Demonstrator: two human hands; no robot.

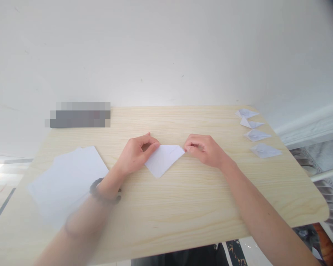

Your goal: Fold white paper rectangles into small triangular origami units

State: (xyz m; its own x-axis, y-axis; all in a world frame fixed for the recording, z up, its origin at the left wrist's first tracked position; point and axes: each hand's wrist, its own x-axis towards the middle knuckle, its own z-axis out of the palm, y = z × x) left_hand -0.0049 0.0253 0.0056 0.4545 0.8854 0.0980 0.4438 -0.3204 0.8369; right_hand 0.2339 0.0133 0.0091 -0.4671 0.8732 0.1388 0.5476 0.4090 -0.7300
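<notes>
A white sheet folded into a triangle (164, 159) lies flat in the middle of the light wooden table (183, 207), its point toward me. My left hand (134, 153) pinches the triangle's left corner between thumb and forefinger. My right hand (204, 149) pinches the right corner, fingers curled. A dark bead bracelet (104, 194) circles my left wrist.
A loose stack of blank white sheets (65, 181) lies at the left of the table. Several folded white paper pieces (256, 135) sit in a row along the far right edge. A white wall stands behind the table. A blurred dark strip (79, 115) rests at the far left.
</notes>
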